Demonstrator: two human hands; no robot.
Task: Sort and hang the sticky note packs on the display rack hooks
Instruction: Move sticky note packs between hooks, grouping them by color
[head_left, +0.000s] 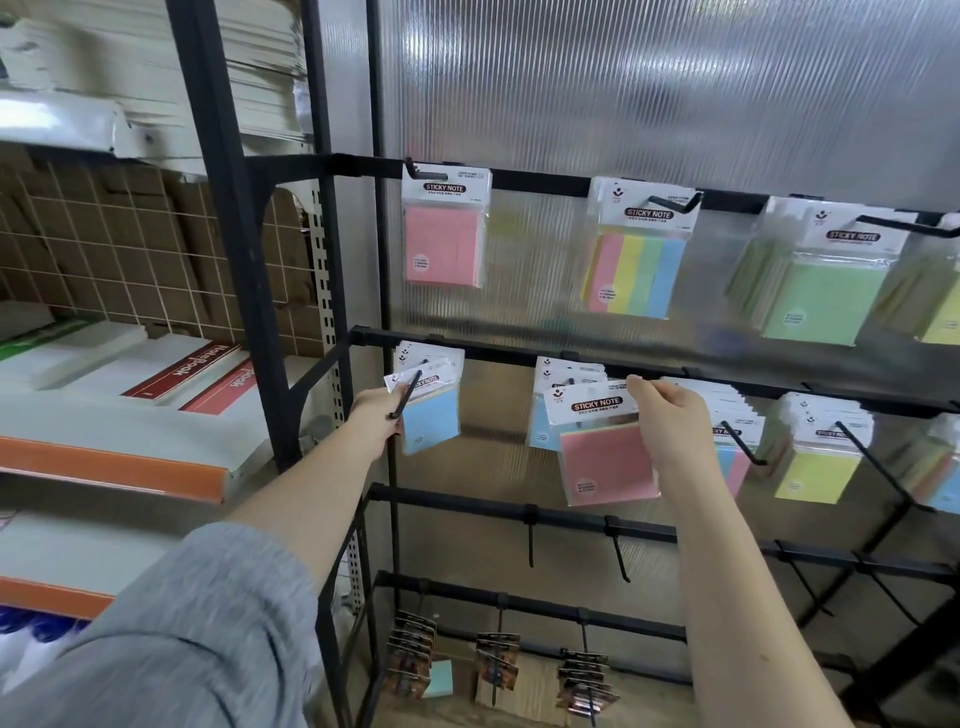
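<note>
Against ribbed plastic sheeting, right hand (670, 415) pinches a pink pack (605, 457); left hand (376, 415), half-hidden, grips a blue pack (428, 421).

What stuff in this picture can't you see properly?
- Left hand fingers: hidden behind the blue pack.
- Small print on the pink pack: too tiny.
- Rightmost packs: cut off by the edge.
- Dark packs at the bottom: too blurry to name.

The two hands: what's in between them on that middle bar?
In the head view, between the left hand with its blue pack and the right hand pinching the pink pack, there are no packs, just bare bar and ribbed wall panel.
</note>
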